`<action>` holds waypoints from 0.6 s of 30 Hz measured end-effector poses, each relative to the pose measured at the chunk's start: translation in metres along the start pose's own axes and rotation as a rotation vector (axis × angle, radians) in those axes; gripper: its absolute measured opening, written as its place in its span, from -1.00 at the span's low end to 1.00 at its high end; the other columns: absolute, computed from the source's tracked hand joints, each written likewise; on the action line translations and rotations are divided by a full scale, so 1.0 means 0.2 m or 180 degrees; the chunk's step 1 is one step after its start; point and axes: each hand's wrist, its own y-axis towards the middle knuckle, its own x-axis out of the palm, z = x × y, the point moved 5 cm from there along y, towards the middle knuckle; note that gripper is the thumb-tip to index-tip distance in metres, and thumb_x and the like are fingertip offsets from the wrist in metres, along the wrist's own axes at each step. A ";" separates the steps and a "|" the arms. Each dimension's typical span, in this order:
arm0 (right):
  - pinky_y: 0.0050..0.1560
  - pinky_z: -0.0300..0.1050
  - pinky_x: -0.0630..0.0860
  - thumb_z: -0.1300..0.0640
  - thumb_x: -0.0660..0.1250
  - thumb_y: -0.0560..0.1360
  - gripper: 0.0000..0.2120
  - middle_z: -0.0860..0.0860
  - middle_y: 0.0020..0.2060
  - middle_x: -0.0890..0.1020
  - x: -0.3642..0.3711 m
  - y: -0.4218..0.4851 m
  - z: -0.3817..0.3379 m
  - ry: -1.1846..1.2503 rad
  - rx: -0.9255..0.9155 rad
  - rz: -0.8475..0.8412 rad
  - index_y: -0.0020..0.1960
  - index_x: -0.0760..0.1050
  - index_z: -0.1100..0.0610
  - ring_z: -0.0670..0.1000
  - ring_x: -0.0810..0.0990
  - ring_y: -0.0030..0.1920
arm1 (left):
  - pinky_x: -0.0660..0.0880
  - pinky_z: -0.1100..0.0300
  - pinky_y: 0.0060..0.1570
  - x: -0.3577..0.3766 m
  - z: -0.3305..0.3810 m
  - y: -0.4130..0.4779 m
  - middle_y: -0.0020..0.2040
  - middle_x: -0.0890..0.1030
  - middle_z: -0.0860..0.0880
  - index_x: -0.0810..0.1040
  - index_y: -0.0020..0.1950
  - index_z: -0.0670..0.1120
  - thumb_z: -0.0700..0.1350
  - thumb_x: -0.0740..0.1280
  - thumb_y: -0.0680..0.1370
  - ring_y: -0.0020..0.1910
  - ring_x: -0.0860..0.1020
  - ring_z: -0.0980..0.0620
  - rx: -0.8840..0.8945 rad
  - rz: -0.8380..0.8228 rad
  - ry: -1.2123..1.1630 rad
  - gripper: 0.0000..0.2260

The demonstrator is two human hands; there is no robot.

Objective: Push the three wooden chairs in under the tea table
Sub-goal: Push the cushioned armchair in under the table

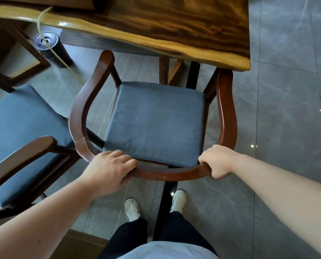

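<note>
A wooden chair (pixel 228 109) with a curved reddish-brown back rail and a grey-blue seat cushion stands right in front of me, facing the tea table (pixel 156 25). Its front edge and right arm tip reach just under the table's glossy slab edge. My left hand (pixel 110 168) grips the rail at its back left. My right hand (pixel 218 160) is closed round the rail at its back right. A second chair (pixel 21 146) with the same cushion stands to the left, further from the table. A third chair's frame (pixel 11 58) shows at the upper left, partly under the table.
A black cylindrical device (pixel 47 45) stands on the floor under the table's left part, with a yellowish tube (pixel 43 19) running down to it. Table legs (pixel 165 70) rise behind the seat. My feet (pixel 156 204) stand on grey floor tiles behind the chair.
</note>
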 end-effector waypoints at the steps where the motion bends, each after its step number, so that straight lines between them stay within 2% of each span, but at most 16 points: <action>1: -0.06 -0.06 0.41 0.06 0.32 0.24 -0.78 -0.09 -0.17 0.56 -0.01 0.00 -0.02 0.0163 0.0006 0.0163 -0.11 0.43 -0.06 0.04 0.58 -0.09 | 0.56 0.03 -0.15 0.00 -0.04 -0.02 -0.07 0.64 0.07 0.56 0.06 0.00 0.12 0.33 0.42 -0.08 0.59 -0.04 -0.0087 0.0010 0.0007 -0.70; 3: 0.06 -0.03 0.47 0.02 0.34 0.27 -0.63 -0.10 -0.02 0.59 0.00 0.00 -0.10 0.0602 -0.0058 0.0553 0.08 0.49 -0.07 -0.01 0.56 0.03 | 0.58 0.04 -0.20 0.00 -0.13 -0.05 -0.10 0.65 0.07 0.57 0.06 0.00 0.10 0.37 0.41 -0.11 0.61 -0.05 -0.0194 0.0029 -0.0042 -0.71; 5: 0.18 -0.04 0.46 0.03 0.36 0.30 -0.49 -0.09 0.13 0.60 0.04 0.00 -0.18 0.1172 -0.0035 0.0856 0.26 0.50 -0.01 -0.01 0.54 0.14 | 0.56 0.07 -0.33 0.02 -0.17 -0.05 -0.18 0.64 0.09 0.57 -0.01 0.04 0.12 0.21 0.47 -0.21 0.62 -0.05 -0.0056 -0.0084 0.0005 -0.75; 8: 0.14 -0.03 0.48 0.19 0.40 0.31 -0.55 -0.07 0.10 0.65 0.04 -0.03 -0.23 0.1749 0.0278 0.1221 0.20 0.58 0.01 0.05 0.57 0.10 | 0.48 0.18 -0.50 -0.01 -0.19 -0.02 -0.31 0.60 0.09 0.58 -0.12 0.03 0.12 0.12 0.47 -0.37 0.59 -0.03 0.0300 -0.0131 0.0143 -0.71; 11: 0.04 -0.02 0.51 0.19 0.41 0.32 -0.68 -0.06 -0.03 0.67 0.01 -0.04 -0.26 0.1863 0.0457 0.1334 0.06 0.63 0.01 0.04 0.60 0.00 | 0.42 0.20 -0.56 -0.02 -0.23 -0.01 -0.37 0.57 0.08 0.56 -0.18 0.01 0.13 0.15 0.45 -0.45 0.57 -0.04 0.0442 -0.0143 0.0264 -0.73; 15: 0.08 -0.01 0.50 0.14 0.35 0.33 -0.67 -0.06 -0.01 0.66 -0.09 0.02 -0.32 0.1957 0.0489 0.1310 0.09 0.61 0.00 0.04 0.58 0.04 | 0.47 0.17 -0.55 -0.03 -0.37 0.00 -0.36 0.58 0.08 0.54 -0.17 0.03 0.13 0.41 0.40 -0.44 0.58 -0.02 0.0401 -0.0260 0.0325 -0.80; 18: 0.11 -0.01 0.49 0.18 0.37 0.38 -0.66 -0.05 0.06 0.64 -0.14 0.04 -0.34 0.1973 0.0578 0.1104 0.15 0.59 0.01 0.04 0.57 0.09 | 0.43 0.18 -0.56 -0.04 -0.44 0.03 -0.36 0.58 0.09 0.53 -0.18 0.03 0.13 0.49 0.34 -0.44 0.58 -0.03 0.0234 -0.0314 0.0344 -0.76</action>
